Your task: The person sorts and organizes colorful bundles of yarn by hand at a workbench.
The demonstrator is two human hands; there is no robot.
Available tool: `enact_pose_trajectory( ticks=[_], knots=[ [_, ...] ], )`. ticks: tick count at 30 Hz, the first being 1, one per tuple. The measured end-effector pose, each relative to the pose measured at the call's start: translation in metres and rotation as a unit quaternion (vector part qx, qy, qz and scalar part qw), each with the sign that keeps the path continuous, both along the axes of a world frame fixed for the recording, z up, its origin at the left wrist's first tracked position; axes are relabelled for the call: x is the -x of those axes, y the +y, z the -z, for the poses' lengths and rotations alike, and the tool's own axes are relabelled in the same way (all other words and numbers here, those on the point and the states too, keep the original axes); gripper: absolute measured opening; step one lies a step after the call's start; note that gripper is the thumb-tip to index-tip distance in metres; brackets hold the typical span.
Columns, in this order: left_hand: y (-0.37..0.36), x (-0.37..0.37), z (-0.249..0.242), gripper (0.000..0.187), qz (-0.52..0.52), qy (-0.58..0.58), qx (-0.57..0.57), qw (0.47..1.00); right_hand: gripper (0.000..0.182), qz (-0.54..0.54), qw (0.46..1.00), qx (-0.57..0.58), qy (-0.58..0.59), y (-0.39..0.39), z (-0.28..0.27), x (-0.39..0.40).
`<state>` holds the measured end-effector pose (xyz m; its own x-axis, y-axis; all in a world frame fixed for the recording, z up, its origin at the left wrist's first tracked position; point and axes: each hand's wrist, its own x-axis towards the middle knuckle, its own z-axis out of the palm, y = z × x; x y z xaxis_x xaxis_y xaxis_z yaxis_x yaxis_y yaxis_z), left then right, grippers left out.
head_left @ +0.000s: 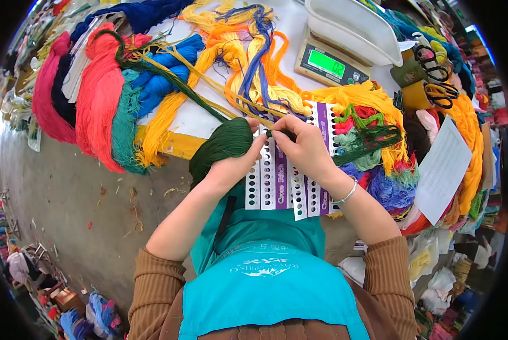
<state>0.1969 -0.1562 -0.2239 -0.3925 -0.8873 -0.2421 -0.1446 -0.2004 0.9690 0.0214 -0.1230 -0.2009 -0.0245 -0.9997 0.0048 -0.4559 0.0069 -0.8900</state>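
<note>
A thick skein of dark green thread [223, 144] hangs over the near table edge, against my left wrist. My left hand [247, 158] is closed on strands of it, with thumb and fingertips together. Just to the right, my right hand [304, 146] pinches the same green thread, its fingertips almost touching the left ones. More dark green strands [373, 143] spread out past my right wrist. Beneath both hands lie white and purple punched cards [281, 181] marked "Cross Stitch". The exact point of grip is partly hidden by the fingers.
Yellow, orange and purple threads [254, 62] cover the table's middle. Coral skeins [98, 85] drape over the left edge. A scale [330, 63] carries a white tray [356, 25]. Scissors [440, 93] stand in a cup at right, near a paper sheet [444, 170].
</note>
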Motion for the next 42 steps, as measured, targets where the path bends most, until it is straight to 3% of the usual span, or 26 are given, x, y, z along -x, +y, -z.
enact_pose_trajectory(
  ticks=[3, 12, 15, 17, 19, 24, 33, 40, 42],
  knots=[
    [0.004, -0.002, 0.002, 0.035, -0.036, 0.061, -0.048, 0.996, 0.011, -0.002, 1.0, 0.005, 0.023, 0.003, -0.006, 0.0],
    [-0.008, 0.003, 0.005, 0.043, 0.023, 0.103, -0.142, 0.984, 0.01, 0.038, 0.987, 0.104, 0.115, -0.015, 0.017, 0.01],
    [-0.002, 0.002, 0.005, 0.043, 0.001, 0.102, -0.12, 0.988, 0.01, 0.046, 0.996, 0.065, 0.04, -0.016, 0.019, 0.011],
    [-0.002, 0.002, 0.007, 0.042, -0.006, 0.108, -0.125, 0.986, 0.009, 0.041, 0.993, 0.098, 0.042, -0.013, 0.02, 0.011],
    [-0.004, 0.001, 0.007, 0.041, -0.012, 0.115, -0.13, 0.985, 0.009, 0.008, 0.999, 0.03, 0.015, -0.01, 0.016, 0.012],
    [-0.015, 0.0, -0.005, 0.03, 0.024, 0.107, -0.207, 0.972, 0.008, 0.0, 0.998, 0.043, 0.041, -0.011, 0.017, 0.012],
    [-0.025, -0.003, 0.009, 0.018, 0.118, 0.125, -0.189, 0.967, 0.009, -0.009, 0.996, 0.056, 0.074, -0.012, 0.02, 0.011],
    [-0.026, 0.001, 0.001, 0.014, 0.119, 0.073, -0.179, 0.974, 0.014, -0.015, 0.999, 0.013, 0.035, -0.013, 0.024, 0.014],
    [-0.025, -0.002, 0.009, 0.015, 0.14, 0.037, -0.061, 0.988, 0.016, -0.016, 0.999, 0.008, 0.043, -0.013, 0.024, 0.013]
  ],
)
